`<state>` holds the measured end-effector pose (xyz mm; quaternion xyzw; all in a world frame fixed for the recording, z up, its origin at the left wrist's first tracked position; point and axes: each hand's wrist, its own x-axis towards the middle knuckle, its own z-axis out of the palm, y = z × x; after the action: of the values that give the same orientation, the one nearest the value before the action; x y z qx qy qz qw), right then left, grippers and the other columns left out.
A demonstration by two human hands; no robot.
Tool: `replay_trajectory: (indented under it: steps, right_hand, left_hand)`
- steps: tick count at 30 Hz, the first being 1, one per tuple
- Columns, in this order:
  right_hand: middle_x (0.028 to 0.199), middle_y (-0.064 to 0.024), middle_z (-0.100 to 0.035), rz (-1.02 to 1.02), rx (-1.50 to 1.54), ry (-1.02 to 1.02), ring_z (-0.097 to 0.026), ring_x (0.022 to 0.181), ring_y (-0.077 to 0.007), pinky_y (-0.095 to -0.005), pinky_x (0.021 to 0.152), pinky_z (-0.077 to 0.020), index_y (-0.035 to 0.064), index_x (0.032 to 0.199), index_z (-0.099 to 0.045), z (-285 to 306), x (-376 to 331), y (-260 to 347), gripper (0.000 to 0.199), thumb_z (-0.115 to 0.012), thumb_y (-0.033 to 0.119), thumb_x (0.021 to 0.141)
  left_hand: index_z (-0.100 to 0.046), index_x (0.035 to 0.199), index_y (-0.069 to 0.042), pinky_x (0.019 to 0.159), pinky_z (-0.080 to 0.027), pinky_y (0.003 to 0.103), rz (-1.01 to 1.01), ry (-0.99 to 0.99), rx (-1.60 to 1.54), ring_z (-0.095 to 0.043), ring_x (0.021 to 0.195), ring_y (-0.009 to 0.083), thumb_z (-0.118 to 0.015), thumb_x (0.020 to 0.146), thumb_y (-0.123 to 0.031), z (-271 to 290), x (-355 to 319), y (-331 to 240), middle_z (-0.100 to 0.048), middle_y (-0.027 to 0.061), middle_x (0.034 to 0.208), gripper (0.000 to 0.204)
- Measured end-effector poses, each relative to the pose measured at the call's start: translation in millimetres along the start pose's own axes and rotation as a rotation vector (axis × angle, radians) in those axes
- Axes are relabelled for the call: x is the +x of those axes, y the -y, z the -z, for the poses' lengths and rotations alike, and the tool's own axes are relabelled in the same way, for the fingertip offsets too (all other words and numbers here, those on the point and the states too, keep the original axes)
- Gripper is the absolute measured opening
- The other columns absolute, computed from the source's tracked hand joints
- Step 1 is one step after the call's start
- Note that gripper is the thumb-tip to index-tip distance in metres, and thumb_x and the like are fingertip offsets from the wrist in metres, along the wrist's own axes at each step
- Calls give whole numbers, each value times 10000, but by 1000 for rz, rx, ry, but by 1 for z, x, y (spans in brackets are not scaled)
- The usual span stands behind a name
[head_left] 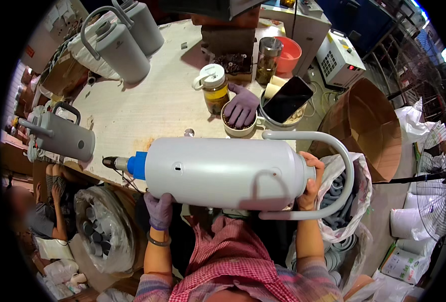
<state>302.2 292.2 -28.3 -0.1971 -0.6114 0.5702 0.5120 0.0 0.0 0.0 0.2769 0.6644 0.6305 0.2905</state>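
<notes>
A large grey vacuum jug (218, 168) lies on its side across my front, with a curved grey handle (348, 173) at its right end. My right hand (311, 183), bare, is wrapped round the neck end, inside the handle's loop. At the lower left of the body, my left hand (159, 210), in a purple glove, grips the jug near its base; its fingertips are partly hidden underneath. Against the base sits a blue block-shaped fitting (139, 165), joined to a dark and silver power screwdriver (120, 163). Whether the fitting is fixed to the jug, I cannot tell.
Several finished-looking jugs (122, 53) stand on the white table (167, 90). Behind mine are a tea bottle (216, 93), a cup with a purple glove (242, 108) and a phone (287, 99). Part-filled bags (104, 226) flank me; a cardboard drum (364, 131) stands right. Another person (52, 216) sits left.
</notes>
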Motion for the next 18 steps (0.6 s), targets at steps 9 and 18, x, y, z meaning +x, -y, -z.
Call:
replay_trajectory:
  steps: [9,18]
  right_hand:
    - [1457,-140,-444,-99,-282,316,-397,1355,-304,-435,1151,-241,68,1431,-438,48,-2,10,799,-650,571,848]
    - [1233,-281,-603,-1097,-1447,193,-572,1179,-409,-453,1002,-461,-21,1193,-619,360,-47,-96,489,-630,307,831]
  left_hand:
    - [-557,1218,33,837,-504,314,-101,-164,144,-606,970,171,-761,861,-288,7,23,-62,-646,92,1114,522]
    - [-589,1147,18,794,-493,290,-78,-99,150,-604,896,135,-698,926,-272,-3,6,-50,-660,56,1020,380]
